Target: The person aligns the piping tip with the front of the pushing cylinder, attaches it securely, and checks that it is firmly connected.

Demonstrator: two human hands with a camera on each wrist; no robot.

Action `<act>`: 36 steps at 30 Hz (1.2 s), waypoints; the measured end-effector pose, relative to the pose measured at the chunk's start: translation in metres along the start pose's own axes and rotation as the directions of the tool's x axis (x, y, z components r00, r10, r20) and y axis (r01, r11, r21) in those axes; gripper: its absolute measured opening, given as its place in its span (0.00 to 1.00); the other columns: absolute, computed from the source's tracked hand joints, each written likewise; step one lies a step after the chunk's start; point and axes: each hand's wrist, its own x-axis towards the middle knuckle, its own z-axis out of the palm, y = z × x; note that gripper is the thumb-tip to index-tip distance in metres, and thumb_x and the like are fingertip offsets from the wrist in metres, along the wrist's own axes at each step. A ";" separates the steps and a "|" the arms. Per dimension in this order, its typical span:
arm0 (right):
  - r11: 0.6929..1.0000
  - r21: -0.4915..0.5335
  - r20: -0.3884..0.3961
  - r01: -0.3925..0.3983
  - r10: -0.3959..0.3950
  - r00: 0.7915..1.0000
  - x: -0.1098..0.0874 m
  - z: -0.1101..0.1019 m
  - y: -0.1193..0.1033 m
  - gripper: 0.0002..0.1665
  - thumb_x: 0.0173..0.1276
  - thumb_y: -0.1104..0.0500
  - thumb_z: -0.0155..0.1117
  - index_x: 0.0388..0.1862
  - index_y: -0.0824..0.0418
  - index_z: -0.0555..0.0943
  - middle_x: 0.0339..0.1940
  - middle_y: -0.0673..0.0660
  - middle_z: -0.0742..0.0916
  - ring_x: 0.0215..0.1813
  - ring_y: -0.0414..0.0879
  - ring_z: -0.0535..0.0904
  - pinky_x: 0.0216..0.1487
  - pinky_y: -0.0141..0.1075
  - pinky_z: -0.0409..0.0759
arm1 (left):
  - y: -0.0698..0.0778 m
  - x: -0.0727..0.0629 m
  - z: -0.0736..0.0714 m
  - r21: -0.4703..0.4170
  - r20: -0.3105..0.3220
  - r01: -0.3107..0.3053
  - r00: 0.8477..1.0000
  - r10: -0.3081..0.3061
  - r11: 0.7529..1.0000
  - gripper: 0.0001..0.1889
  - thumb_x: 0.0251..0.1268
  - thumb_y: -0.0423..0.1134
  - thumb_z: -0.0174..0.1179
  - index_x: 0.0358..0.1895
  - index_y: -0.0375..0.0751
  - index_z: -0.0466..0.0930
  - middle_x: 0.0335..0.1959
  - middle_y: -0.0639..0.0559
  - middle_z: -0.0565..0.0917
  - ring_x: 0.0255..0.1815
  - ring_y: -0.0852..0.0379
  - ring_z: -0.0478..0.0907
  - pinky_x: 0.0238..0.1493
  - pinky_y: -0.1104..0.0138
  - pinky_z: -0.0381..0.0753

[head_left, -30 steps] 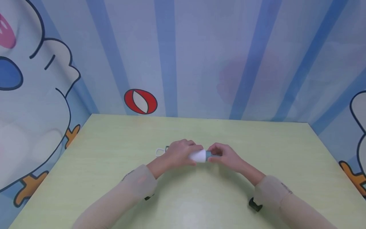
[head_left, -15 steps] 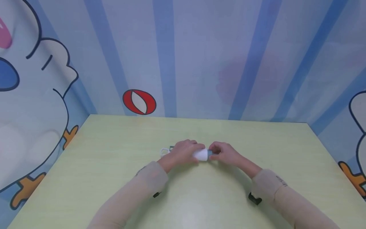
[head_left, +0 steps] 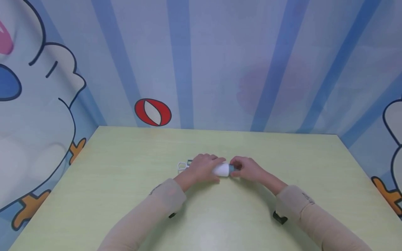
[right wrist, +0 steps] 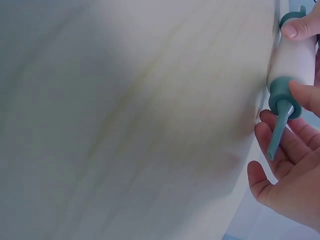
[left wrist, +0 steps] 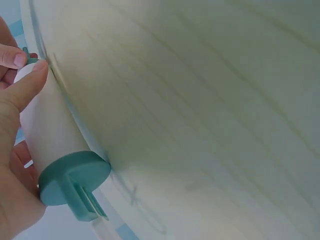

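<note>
A piping syringe [head_left: 221, 169] lies sideways between both hands, with a white barrel, teal ends and a white looped plunger handle [head_left: 181, 167] at its left. My left hand [head_left: 202, 168] holds the barrel from above, its thumb along the near side. In the left wrist view a teal flange [left wrist: 75, 175] shows beyond the palm of that hand. My right hand [head_left: 249, 169] pinches the teal nozzle cap [right wrist: 283, 92] between thumb and fingers. The thin teal nozzle [right wrist: 279, 132] points out over the curled fingers of that hand. Part of the barrel is hidden under the left hand.
The syringe is over a pale yellow-green table [head_left: 141, 153]. Behind the far edge stands a blue striped backdrop [head_left: 216, 69] with a printed red ball [head_left: 153, 112]. Cartoon prints flank the table. Light sleeves [head_left: 150, 216] cover both forearms.
The left hand and the syringe have shifted slightly right. The left forearm has swung right as well. The right hand stays at the nozzle end, its fingers barely shifted.
</note>
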 end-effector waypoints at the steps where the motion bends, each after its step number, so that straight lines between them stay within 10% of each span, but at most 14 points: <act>1: 1.000 -0.007 0.000 0.003 -0.003 1.000 0.000 0.000 0.000 0.16 0.54 0.61 0.65 0.41 0.64 0.76 0.38 0.58 0.83 0.41 0.47 0.77 0.41 0.38 0.75 | 0.000 0.000 0.000 -0.001 0.003 0.008 1.000 -0.008 1.000 0.36 0.45 0.57 0.63 0.62 0.55 0.63 0.55 0.53 0.74 0.50 0.53 0.73 0.48 0.60 0.69; 27: 0.997 -0.081 -0.006 -0.004 0.004 1.000 -0.022 -0.018 0.008 0.24 0.57 0.58 0.62 0.52 0.65 0.72 0.46 0.62 0.81 0.49 0.55 0.76 0.46 0.45 0.74 | -0.021 -0.023 -0.006 -0.095 -0.081 0.026 0.996 -0.034 0.995 0.37 0.45 0.57 0.63 0.62 0.52 0.63 0.59 0.54 0.70 0.61 0.55 0.63 0.57 0.55 0.63; 36: 0.987 -0.158 -0.091 -0.012 -0.003 0.996 -0.047 -0.046 0.018 0.26 0.61 0.55 0.58 0.56 0.65 0.70 0.50 0.63 0.79 0.52 0.58 0.73 0.49 0.51 0.71 | -0.043 -0.054 -0.024 -0.259 -0.096 0.149 0.979 -0.179 0.954 0.35 0.50 0.56 0.60 0.63 0.51 0.61 0.62 0.54 0.67 0.64 0.54 0.60 0.61 0.53 0.59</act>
